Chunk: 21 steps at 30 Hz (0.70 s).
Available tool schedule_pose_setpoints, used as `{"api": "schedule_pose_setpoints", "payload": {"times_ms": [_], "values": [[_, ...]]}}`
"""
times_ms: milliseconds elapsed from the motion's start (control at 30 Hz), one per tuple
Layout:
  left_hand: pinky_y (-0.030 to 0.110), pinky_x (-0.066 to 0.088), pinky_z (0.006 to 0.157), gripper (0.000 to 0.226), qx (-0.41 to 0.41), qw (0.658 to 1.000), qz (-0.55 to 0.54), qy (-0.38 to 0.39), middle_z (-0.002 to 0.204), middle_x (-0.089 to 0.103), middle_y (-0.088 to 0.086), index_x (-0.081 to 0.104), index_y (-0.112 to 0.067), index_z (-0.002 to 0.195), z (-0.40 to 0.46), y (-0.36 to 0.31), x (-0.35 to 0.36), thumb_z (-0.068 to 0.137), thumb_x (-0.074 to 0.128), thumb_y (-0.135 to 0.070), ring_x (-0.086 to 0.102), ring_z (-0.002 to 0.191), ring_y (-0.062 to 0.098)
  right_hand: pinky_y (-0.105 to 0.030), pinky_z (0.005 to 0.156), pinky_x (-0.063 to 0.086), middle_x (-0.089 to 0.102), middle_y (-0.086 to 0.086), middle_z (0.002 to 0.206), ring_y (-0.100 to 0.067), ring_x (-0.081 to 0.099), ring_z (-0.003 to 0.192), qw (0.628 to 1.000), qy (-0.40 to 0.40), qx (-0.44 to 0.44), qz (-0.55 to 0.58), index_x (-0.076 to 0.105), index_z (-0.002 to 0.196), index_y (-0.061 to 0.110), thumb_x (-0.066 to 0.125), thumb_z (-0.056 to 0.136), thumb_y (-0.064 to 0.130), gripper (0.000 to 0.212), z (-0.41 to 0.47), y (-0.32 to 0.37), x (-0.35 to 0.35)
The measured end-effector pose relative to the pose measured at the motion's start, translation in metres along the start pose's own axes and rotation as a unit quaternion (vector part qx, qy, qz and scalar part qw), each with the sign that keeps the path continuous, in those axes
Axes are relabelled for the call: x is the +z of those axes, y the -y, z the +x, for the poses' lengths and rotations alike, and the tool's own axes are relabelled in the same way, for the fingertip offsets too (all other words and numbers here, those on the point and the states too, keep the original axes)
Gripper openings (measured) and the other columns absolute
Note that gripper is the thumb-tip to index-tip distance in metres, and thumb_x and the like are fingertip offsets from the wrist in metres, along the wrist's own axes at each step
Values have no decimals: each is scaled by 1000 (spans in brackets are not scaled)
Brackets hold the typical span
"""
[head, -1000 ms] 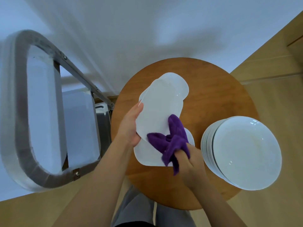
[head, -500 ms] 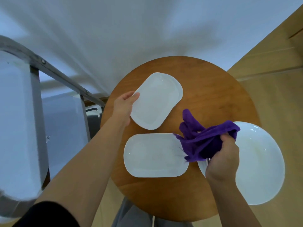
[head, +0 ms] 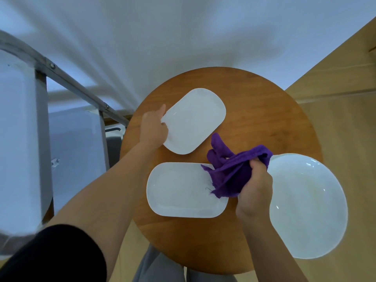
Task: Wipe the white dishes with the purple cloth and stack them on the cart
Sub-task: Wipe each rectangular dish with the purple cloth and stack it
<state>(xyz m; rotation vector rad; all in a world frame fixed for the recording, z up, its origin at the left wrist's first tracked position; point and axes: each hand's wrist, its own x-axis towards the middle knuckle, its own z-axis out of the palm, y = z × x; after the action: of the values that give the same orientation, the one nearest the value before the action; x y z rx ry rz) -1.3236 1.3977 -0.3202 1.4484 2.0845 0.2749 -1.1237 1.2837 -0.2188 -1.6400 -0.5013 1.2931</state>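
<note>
The fingers (head: pixel 162 113) of the left hand (head: pixel 153 129) pinched the near-left edge of the oblong dish (head: pixel 194 121), whose long axis ran away rightward over the surface (head: pixel 264 119), while the right hand (head: pixel 255 188) bunched the purple cloth (head: pixel 230 171).

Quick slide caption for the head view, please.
Left hand grips a far platter; right hand holds the purple cloth beside a near platter on the round table.
</note>
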Motion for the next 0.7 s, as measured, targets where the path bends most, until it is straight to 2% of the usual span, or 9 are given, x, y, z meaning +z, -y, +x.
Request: {"api": "schedule_pose_setpoints", "payload": {"times_ms": [67, 100, 200, 300, 400, 533, 567, 633, 700], "values": [[42, 24, 114, 55, 8, 1000, 18, -1, 150, 38, 5, 30, -19, 147, -11, 5, 0, 97, 50, -13, 24, 142, 28, -9, 42, 43, 58, 20, 52, 8, 55, 50, 1000, 0, 5, -8, 61, 64, 26, 42, 96, 24, 37, 1, -1, 1], [45, 25, 116, 53, -1, 1000, -2, -3, 149, 39, 4, 34, -21, 145, -19, 8, 0, 96, 52, -16, 27, 141, 28, -9, 42, 43, 58, 20, 52, 8, 55, 49, 1000, 2, 8, -12, 57, 67, 25, 42, 96, 25, 32, 1, 0, 1], [47, 41, 104, 32, -36, 995, -90, -23, 131, 56, 3, 53, -27, 123, -60, 23, 3, 92, 59, -25, 49, 124, 26, -10, 41, 42, 58, 19, 53, 7, 54, 49, 1000, 16, 21, -10, 54, 71, 24, 43, 95, 27, 27, 2, 2, 2], [42, 46, 98, 45, -103, 992, -64, -16, 126, 57, 5, 55, -19, 126, -114, 51, 9, 88, 62, -41, 53, 113, 22, -10, 39, 41, 58, 19, 52, 8, 55, 48, 999, 21, 22, -14, 54, 70, 24, 42, 95, 28, 28, -1, 3, 2], [22, 44, 78, 34, -135, 986, -94, 7, 111, 62, 3, 62, -16, 116, -148, 71, 17, 89, 62, -35, 55, 91, 14, -8, 40, 41, 58, 21, 53, 9, 55, 50, 999, 20, 15, -25, 54, 71, 26, 42, 95, 28, 27, -2, 3, 2], [16, 37, 64, 8, -115, 987, -105, -36, 80, 58, -2, 67, -20, 90, -154, 69, 18, 92, 60, -20, 53, 77, 15, -8, 40, 42, 60, 24, 55, 11, 56, 53, 999, 15, 16, -25, 60, 68, 29, 42, 96, 28, 33, -6, 3, -1], [19, 37, 65, 10, -114, 988, -97, -44, 81, 57, -1, 69, -19, 91, -153, 68, 18, 93, 58, -18, 52, 78, 16, -9, 40, 42, 61, 24, 56, 10, 57, 53, 999, 12, 19, -23, 62, 67, 30, 43, 96, 29, 34, -8, 3, -2], [23, 36, 76, 20, -133, 986, -85, -57, 91, 52, -1, 69, -13, 110, -151, 67, 18, 94, 56, -18, 48, 85, 14, -10, 39, 43, 61, 25, 57, 10, 58, 55, 999, 7, 27, -19, 60, 71, 31, 43, 95, 31, 30, -10, 2, -5], [23, 34, 78, 24, -139, 984, -85, -68, 94, 51, -4, 67, -12, 114, -151, 68, 20, 94, 56, -19, 47, 86, 12, -10, 40, 43, 62, 25, 59, 10, 58, 56, 999, 0, 36, -13, 61, 72, 34, 43, 95, 33, 29, -13, 0, -7]]}}
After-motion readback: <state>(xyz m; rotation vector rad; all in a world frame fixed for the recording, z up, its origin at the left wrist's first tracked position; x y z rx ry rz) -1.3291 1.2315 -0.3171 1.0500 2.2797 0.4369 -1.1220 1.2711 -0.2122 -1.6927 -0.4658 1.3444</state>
